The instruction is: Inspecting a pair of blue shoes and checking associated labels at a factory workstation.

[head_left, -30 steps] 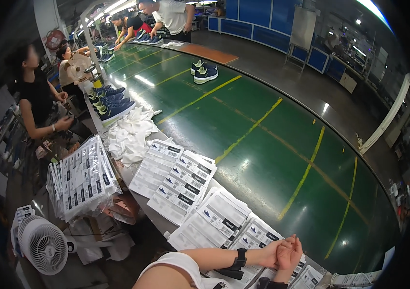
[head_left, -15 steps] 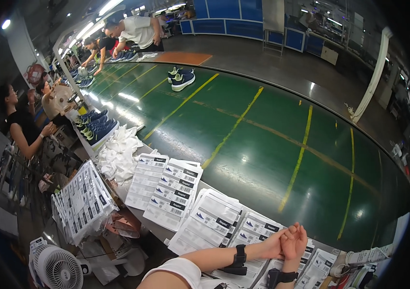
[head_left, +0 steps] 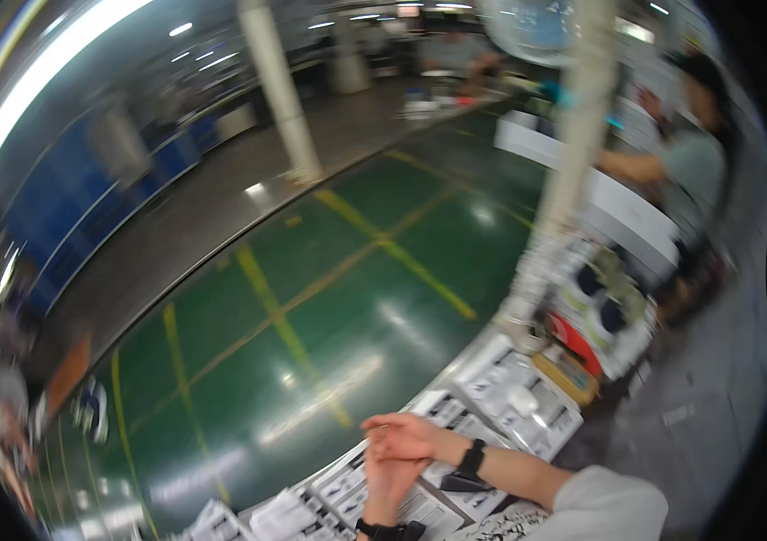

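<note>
Because the label-sheet stack (head_left: 457, 420) lay just right of the touching left hand (head_left: 390, 476) and right hand (head_left: 408, 436), sloping lengthwise far-left to near-right, the right was nearer; whether either was closed, I couldn't tell. Green tabletop (head_left: 221, 347) spread beyond.

Bright strip light (head_left: 63, 45) curves across upper left; blue cabinets (head_left: 63, 171) line grey floor (head_left: 167, 230); white column (head_left: 280, 90) stands near green table (head_left: 347, 307); thicker pale pillar (head_left: 582, 126) at right.

Smooth, glossy green tabletop (head_left: 311, 288) beyond the grip (head_left: 399, 440); paper label sheets (head_left: 336, 487) beside it; matt cloth sleeve (head_left: 613, 505) to its right
</note>
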